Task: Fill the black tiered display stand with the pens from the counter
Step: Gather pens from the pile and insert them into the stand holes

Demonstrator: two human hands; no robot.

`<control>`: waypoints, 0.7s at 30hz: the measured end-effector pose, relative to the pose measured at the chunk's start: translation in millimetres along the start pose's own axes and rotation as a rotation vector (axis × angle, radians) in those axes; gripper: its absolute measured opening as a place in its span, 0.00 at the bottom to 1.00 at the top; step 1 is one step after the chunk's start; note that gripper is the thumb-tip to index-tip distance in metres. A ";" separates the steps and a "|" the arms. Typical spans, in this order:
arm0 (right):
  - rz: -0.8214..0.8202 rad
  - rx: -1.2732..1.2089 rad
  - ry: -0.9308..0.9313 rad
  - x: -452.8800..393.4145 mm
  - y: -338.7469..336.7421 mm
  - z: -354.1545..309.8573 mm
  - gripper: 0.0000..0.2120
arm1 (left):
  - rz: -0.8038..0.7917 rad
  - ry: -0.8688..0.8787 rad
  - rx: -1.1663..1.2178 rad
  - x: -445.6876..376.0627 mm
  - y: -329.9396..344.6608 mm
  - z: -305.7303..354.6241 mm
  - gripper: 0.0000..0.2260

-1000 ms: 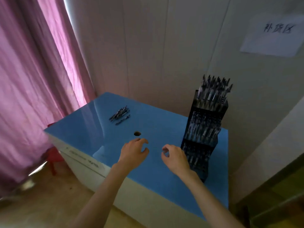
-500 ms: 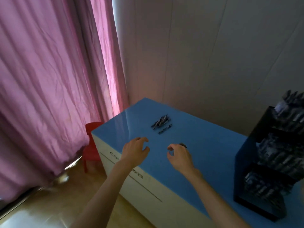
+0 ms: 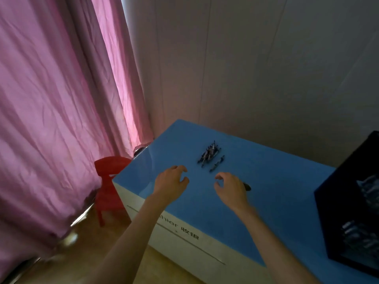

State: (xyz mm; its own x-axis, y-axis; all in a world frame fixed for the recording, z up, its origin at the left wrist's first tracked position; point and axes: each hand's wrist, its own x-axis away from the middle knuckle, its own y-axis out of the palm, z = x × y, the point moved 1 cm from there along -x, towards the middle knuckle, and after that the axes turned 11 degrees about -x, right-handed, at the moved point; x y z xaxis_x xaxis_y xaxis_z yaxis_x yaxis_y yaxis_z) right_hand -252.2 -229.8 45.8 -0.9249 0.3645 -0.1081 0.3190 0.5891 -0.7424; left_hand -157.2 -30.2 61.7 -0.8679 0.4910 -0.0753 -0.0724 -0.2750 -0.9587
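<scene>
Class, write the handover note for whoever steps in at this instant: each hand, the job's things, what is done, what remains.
Left hand: loosely curled, holding nothing, above the counter.
Right hand: the same.
Pile of pens lies just beyond both hands, one stray pen beside it.
Black display stand at far right already holds pens.
Left: carry the remaining pens to the stand.

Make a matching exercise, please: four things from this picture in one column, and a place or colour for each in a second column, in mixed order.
Things:
1. pile of pens
2. display stand
3. chair
4. curtain

Descriptions:
a. red, on the floor beside the counter's left end
b. pink, hanging on the left
c. black, at the right edge
d. lying on the blue counter, beyond both hands

Pairs: 1-d, 2-c, 3-a, 4-b
</scene>
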 end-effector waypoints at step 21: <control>0.098 0.005 0.236 -130.7 0.1 72.1 0.11 | -0.299 -0.053 0.011 -212.7 103.3 7.0 0.13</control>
State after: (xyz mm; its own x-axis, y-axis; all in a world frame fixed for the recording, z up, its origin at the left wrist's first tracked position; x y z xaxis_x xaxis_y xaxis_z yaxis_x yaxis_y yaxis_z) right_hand -146.2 -329.3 12.1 -0.8156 0.5782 -0.0233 0.4032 0.5390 -0.7395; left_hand 16.6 -168.9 -19.3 -0.8320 0.5074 0.2245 -0.3336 -0.1342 -0.9331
